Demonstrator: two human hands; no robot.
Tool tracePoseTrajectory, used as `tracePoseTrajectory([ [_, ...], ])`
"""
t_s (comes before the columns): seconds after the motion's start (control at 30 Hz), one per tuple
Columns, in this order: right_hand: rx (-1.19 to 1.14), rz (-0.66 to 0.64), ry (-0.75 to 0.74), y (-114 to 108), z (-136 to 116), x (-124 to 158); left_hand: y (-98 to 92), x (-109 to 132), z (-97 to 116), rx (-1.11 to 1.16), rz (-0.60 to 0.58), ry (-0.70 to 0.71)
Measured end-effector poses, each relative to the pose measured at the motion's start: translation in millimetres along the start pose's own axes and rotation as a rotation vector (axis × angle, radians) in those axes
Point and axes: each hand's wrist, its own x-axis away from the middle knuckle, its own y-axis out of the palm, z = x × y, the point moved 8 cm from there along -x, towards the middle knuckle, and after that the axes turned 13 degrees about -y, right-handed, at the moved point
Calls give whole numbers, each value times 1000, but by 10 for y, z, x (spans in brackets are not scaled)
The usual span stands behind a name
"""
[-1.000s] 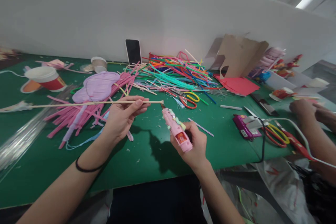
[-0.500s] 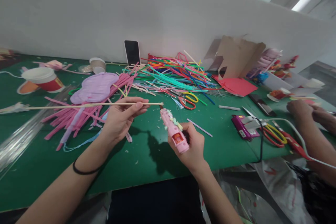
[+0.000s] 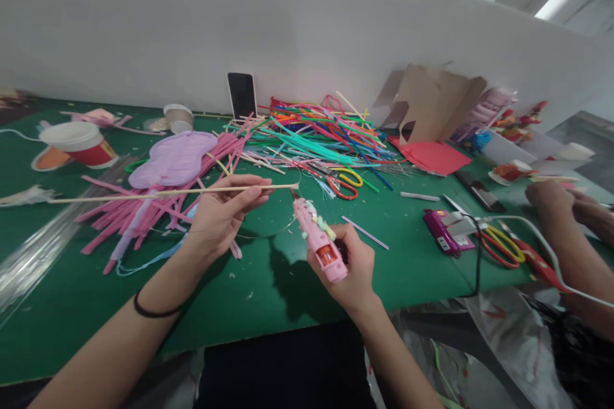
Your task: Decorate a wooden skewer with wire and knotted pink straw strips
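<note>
Gripping pink glue gun (image 3: 320,240), orange label (image 3: 328,255) blurred, nozzle at stick (image 3: 167,192) tip.

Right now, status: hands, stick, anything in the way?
Left hand pinches thin stick, level. Right hand grips pink glue gun, nozzle at stick's tip. Pink strips lie under stick; another person's hand far right, apart.

View: one head-worn camera, above the green table (image 3: 268,294).
Facing: forward and down, toward the white wall (image 3: 192,25).
Nearness: close over the left hand (image 3: 218,214) and right hand (image 3: 352,265).
Right edge: a co-worker's hands (image 3: 551,195), farther off.
</note>
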Motion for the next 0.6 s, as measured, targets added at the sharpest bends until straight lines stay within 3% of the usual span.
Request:
tracePoseTrajectory([
  [0.17, -34, -75, 38, -77, 68, 30, -20, -15, 11, 42, 5, 9],
  [0.37, 0, 48, 237, -509, 191, 30, 0, 7, 45, -9, 7, 41],
  [0.6, -90, -114, 235, -305, 65, -72, 92, 82, 82, -91, -28, 97],
])
